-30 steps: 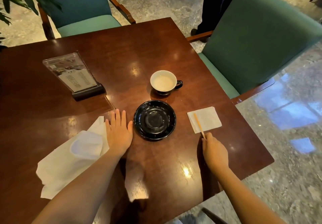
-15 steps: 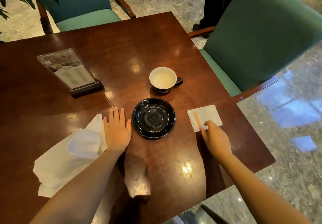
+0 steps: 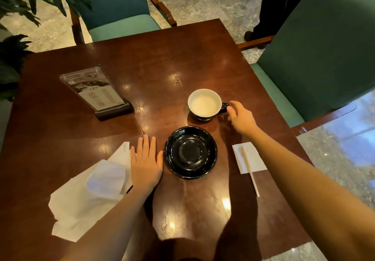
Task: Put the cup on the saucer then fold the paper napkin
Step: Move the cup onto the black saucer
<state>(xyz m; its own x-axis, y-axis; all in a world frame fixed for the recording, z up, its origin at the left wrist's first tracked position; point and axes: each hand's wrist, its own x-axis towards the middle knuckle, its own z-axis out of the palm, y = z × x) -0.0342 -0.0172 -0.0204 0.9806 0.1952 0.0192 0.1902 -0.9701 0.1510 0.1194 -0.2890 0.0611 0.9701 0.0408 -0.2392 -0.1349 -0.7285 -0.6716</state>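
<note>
A cup (image 3: 204,104), white inside and dark outside, stands on the wooden table (image 3: 162,61), its handle pointing right. My right hand (image 3: 241,118) is at that handle with fingers apart, fingertips touching or almost touching it. Just in front of the cup lies an empty black saucer (image 3: 190,152). My left hand (image 3: 146,163) rests flat on the table left of the saucer, thumb at its rim, partly on a crumpled white paper napkin (image 3: 89,193). A small square white napkin (image 3: 250,157) with a wooden stir stick (image 3: 249,171) across it lies right of the saucer.
A clear menu stand (image 3: 97,92) on a dark base stands at the left of the table. Green armchairs sit at the far side (image 3: 119,7) and at the right (image 3: 316,53). A person's dark trouser legs (image 3: 278,3) are behind the table. Plant leaves (image 3: 18,1) hang at top left.
My right hand has left the stir stick on the small napkin and moved forward to the cup's handle. My left hand has stayed flat beside the saucer.
</note>
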